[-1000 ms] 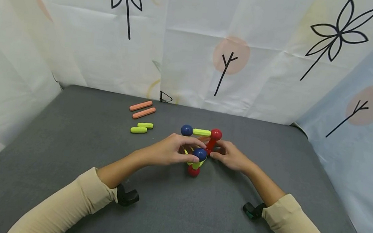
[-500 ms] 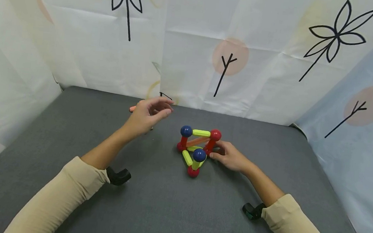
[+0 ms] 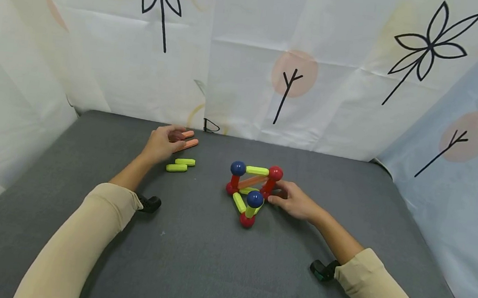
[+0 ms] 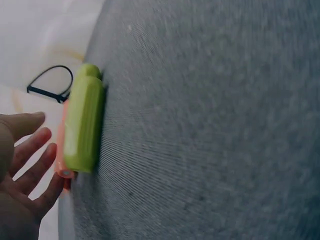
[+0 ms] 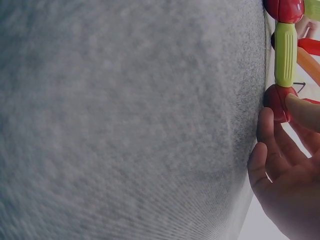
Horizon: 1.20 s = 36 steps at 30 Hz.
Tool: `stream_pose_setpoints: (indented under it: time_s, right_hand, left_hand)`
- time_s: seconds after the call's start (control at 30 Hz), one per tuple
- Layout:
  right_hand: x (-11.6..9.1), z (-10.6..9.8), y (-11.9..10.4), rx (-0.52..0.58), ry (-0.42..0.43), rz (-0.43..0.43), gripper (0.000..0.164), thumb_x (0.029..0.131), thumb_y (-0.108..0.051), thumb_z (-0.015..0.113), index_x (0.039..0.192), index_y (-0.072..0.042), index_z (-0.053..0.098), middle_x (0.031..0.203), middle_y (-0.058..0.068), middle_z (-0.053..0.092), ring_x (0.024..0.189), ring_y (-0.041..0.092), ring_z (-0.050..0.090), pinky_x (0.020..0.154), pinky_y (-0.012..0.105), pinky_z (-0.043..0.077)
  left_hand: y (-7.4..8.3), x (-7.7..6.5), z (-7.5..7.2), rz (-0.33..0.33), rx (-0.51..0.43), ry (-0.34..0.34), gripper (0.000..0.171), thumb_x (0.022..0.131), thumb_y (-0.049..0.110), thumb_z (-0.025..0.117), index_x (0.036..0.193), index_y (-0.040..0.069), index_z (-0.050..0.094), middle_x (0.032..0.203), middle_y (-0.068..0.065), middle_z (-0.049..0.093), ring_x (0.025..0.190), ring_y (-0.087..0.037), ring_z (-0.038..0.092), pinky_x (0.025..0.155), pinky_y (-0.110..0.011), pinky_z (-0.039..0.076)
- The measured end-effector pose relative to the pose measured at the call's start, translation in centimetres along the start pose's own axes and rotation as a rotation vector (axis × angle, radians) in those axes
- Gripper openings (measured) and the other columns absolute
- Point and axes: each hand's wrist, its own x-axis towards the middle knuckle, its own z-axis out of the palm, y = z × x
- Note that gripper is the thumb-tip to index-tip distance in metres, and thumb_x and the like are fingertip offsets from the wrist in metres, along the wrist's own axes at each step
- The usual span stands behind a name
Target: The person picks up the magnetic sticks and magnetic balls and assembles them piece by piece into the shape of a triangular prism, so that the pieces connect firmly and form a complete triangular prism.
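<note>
A small frame of balls and short rods stands at the middle of the table. Blue balls (image 3: 238, 168) and a red ball (image 3: 275, 173) top its uprights, and a slanting orange rod (image 3: 253, 182) crosses its back side. My right hand (image 3: 296, 201) pinches the red ball (image 5: 278, 102) at the right base corner between thumb and fingers. At the back left, my left hand (image 3: 161, 144) reaches over the near ends of two orange rods (image 3: 188, 143). Its fingers (image 4: 34, 170) are spread and loosely bent, with nothing plainly held. They partly hide those rods in the head view.
Two loose yellow-green rods (image 3: 176, 167) lie side by side in front of the orange ones, close to my left hand. A printed cloth (image 3: 246, 73) hangs behind the grey table (image 3: 218, 272) and along both sides.
My left hand has left the blue front ball, risen away to the left, then lowered to the orange rods. My right hand stays at the frame, which stands as before.
</note>
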Motion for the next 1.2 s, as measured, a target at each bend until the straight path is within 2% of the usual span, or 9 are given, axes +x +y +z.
stream_pose_setpoints:
  time_s: [0.17,0.3,0.4,0.47,0.63,0.73,0.93,1.07,1.2]
  right_hand:
    - [0.0,0.0,-0.2,0.006,-0.005,0.003,0.035,0.099,-0.004,0.059,0.132,0.006,0.055,0.127,0.02,0.062,0.117,0.035,0.059,0.099,0.052,0.047]
    - [0.0,0.0,-0.2,0.004,-0.008,0.002,0.035,0.099,-0.004,0.059,0.132,0.006,0.055,0.127,0.02,0.062,0.116,0.035,0.059,0.099,0.051,0.047]
    - [0.0,-0.1,-0.2,0.004,-0.007,0.004,0.035,0.099,-0.004,0.059,0.132,0.006,0.055,0.127,0.02,0.062,0.117,0.035,0.059,0.099,0.052,0.047]
    - [0.0,-0.1,-0.2,0.007,-0.007,0.002,0.035,0.099,-0.004,0.059,0.132,0.006,0.054,0.128,0.02,0.061,0.117,0.036,0.059,0.1,0.052,0.047]
    - [-0.1,-0.1,-0.2,0.0,-0.005,0.004,0.036,0.099,-0.004,0.059,0.132,0.007,0.054,0.127,0.02,0.061,0.117,0.036,0.059,0.1,0.052,0.047]
    - [-0.1,-0.1,-0.2,-0.007,-0.003,0.011,0.035,0.099,-0.004,0.059,0.132,0.006,0.054,0.127,0.021,0.062,0.116,0.036,0.06,0.099,0.052,0.047]
    - [0.0,0.0,-0.3,0.004,-0.01,0.022,0.037,0.1,-0.006,0.058,0.135,0.007,0.052,0.129,0.022,0.061,0.117,0.037,0.06,0.099,0.051,0.048]
    - [0.0,0.0,-0.2,-0.001,-0.002,0.01,0.036,0.099,-0.004,0.059,0.133,0.007,0.054,0.128,0.022,0.061,0.116,0.036,0.06,0.098,0.052,0.048]
    - [0.0,0.1,-0.1,-0.003,0.002,0.008,0.035,0.099,-0.004,0.059,0.132,0.007,0.054,0.128,0.022,0.061,0.116,0.037,0.061,0.097,0.051,0.049]
  left_hand:
    - [-0.6,0.2,0.2,-0.005,0.169,-0.083,0.043,0.097,0.002,0.061,0.139,-0.001,0.053,0.129,-0.027,0.061,0.12,-0.04,0.056,0.095,-0.053,0.046]
    - [-0.2,0.2,0.2,-0.034,0.2,-0.099,0.047,0.095,-0.002,0.058,0.142,0.001,0.051,0.131,-0.027,0.059,0.12,-0.042,0.054,0.091,-0.053,0.045]
    - [0.2,0.0,0.2,-0.005,0.126,-0.04,0.047,0.095,-0.003,0.059,0.142,0.003,0.051,0.127,-0.027,0.062,0.115,-0.041,0.058,0.088,-0.051,0.047]
    - [0.7,-0.3,0.2,0.014,0.016,0.008,0.047,0.095,-0.001,0.061,0.141,0.003,0.051,0.123,-0.026,0.064,0.108,-0.04,0.063,0.085,-0.049,0.052]
    - [3.0,-1.6,0.7,0.018,-0.215,0.058,0.053,0.092,0.004,0.069,0.141,-0.001,0.05,0.123,-0.024,0.062,0.106,-0.038,0.066,0.076,-0.027,0.057]
    - [4.4,-2.8,1.7,0.021,-0.312,0.022,0.05,0.09,0.005,0.073,0.135,-0.003,0.055,0.121,-0.023,0.063,0.107,-0.032,0.066,0.076,-0.019,0.053]
    - [6.1,-5.4,3.9,0.004,-0.447,-0.127,0.039,0.088,0.009,0.075,0.124,-0.003,0.064,0.106,-0.014,0.073,0.092,-0.01,0.068,0.079,-0.025,0.052]
    - [6.4,-6.7,5.2,0.002,-0.475,-0.238,0.041,0.088,0.01,0.075,0.125,-0.006,0.063,0.105,-0.013,0.074,0.093,-0.012,0.071,0.084,-0.028,0.054]
    - [6.9,-7.5,6.4,-0.01,-0.48,-0.288,0.039,0.088,0.01,0.076,0.123,-0.004,0.065,0.108,-0.013,0.073,0.097,-0.018,0.071,0.085,-0.03,0.056]
